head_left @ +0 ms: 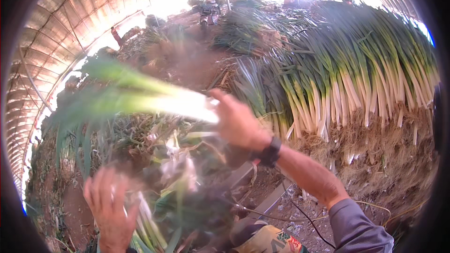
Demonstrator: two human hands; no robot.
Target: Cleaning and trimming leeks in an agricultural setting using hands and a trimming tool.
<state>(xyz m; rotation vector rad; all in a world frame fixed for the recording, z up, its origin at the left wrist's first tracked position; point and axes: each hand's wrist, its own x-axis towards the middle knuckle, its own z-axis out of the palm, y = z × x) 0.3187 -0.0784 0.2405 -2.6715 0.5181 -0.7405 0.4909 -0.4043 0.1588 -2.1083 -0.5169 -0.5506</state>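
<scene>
My right hand (239,119), with a dark band on its wrist, is closed around the white ends of a few long green onions (173,100). They stretch out to the left, their green leaves smeared by motion. At the lower left my left hand (110,204) has its fingers apart and holds nothing. More green onions (150,225) lie beside and below it, white stems up. Between the two hands is a heap of stripped leaves and pale peelings (180,164), partly blurred.
A long row of green onions (347,89) with roots attached leans along the right side. Behind it lie more leafy piles (253,28). Thin cables (304,213) run over the soil at the lower right. A vehicle (209,9) stands far back under the curved cover (56,28).
</scene>
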